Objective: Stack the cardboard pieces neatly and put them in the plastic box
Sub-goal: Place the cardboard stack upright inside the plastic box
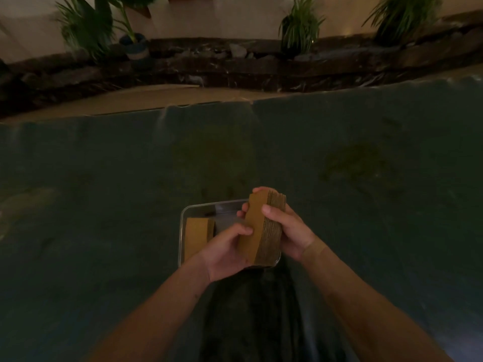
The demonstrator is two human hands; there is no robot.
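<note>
A thick stack of brown cardboard pieces stands on edge, tilted, above the right half of a clear plastic box. My left hand grips its near lower side, thumb on the flat face. My right hand clasps the far and right side, fingers wrapped over the top. A second, smaller cardboard stack lies inside the box at its left side. The box rests on a dark green mat just in front of me.
The dark green mat covers the floor all around. A tan cardboard sheet lies at the mat's far edge. Behind it runs a dark stone ledge with several potted plants. My dark-clothed lap is below the box.
</note>
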